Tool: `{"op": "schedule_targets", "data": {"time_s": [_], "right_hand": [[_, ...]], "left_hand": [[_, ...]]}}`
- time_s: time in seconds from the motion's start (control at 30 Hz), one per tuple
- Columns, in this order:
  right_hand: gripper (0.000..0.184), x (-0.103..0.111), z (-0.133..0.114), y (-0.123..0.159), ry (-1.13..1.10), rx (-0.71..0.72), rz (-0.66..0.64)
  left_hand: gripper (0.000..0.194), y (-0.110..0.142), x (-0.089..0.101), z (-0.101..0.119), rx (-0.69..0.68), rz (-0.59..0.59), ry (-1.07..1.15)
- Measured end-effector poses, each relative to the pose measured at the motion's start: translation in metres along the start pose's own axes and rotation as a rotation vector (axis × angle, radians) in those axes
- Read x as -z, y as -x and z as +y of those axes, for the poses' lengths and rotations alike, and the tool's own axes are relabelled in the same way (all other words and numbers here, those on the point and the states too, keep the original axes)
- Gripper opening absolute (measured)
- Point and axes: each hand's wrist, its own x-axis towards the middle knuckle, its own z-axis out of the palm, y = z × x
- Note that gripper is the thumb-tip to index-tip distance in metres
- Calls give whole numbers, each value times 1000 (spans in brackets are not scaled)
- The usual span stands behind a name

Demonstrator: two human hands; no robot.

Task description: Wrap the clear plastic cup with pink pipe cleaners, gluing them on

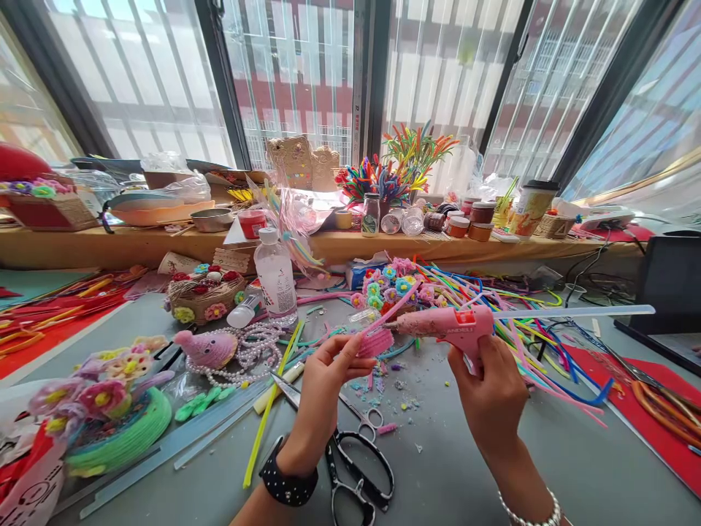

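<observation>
Between the left grip's (344, 359) pinched fingertips lies pink fuzzy strip (377, 342); right grip (489, 383) clasps glue gun (446, 326).

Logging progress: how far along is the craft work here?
Done, by looks: the flower-trimmed basket. In hand: a ribbed pink piece in the left hand, beside the glue gun in the right hand. Left, probably: fixing the pink strip, whose end sticks out.

Bright daylight pours through tall windows (299, 80), panes washed pale; soft shadows on grey surface (427, 467); wide-angle stretch bends frame edges, corners smeared.
</observation>
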Motion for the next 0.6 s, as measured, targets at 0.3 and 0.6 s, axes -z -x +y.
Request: {"op": "schedule_targets", "data": {"time_s": [0.3,0.6], "right_hand": [[4,-1,1,1,15,5,6],[4,0,2,2,56,-9,-23]], "left_hand": [[26,0,-2,0,5,6,-15],[25,-1,-2,0,-5,8,-23]]}}
